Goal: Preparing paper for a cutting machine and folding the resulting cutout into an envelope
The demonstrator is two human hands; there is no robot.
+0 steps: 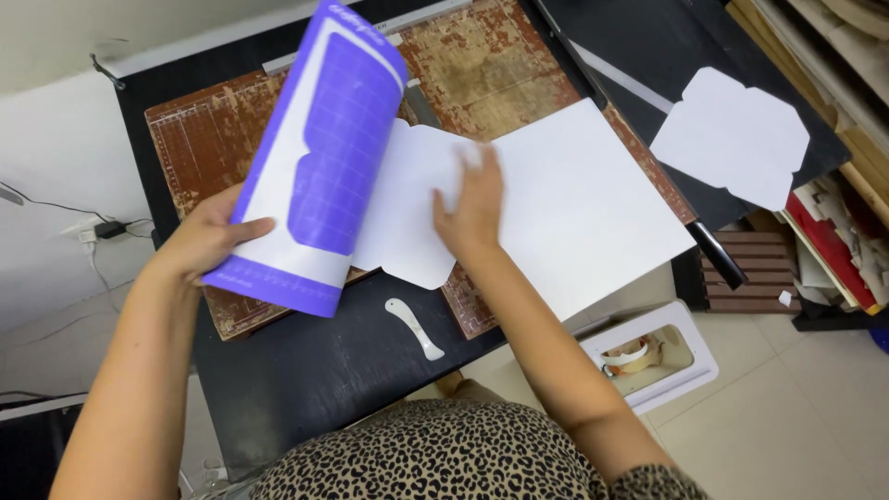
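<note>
The left hand point(208, 236) is gripping the lower edge of a purple cutting mat point(315, 157), thumb lying across the front and the fingers hidden behind it, and the mat is curling up and back from that hand so its gridded underside is facing the camera. A white sheet with a shaped hole cut out of it point(278, 199) is clinging to the mat just beside the left thumb. The right hand point(474, 208) is lying flat with its fingers spread, pressing down on a white cut-out paper shape point(407, 213) that is stretching from under the palm toward the mat, where its far edge is meeting the curled mat. Just past the right hand, on the side away from the mat, a large plain white sheet point(583, 208) is lying flat, its near edge touching or tucked under the fingers; which of the two cannot be told. Under both hands a worn brown paper trimmer board point(482, 69) is resting on the black surface point(306, 370), and its black-handled blade arm point(713, 250) is running along beyond the white sheet. Below the right wrist, toward the person, a small white scraper tool point(415, 329) is lying on the surface by itself. Well beyond the right hand, a second white cut-out shape point(732, 134) is lying on a black board. Near the right forearm, lower down, a white tray holding a tape roll point(648, 356) is sitting by the floor.
</note>
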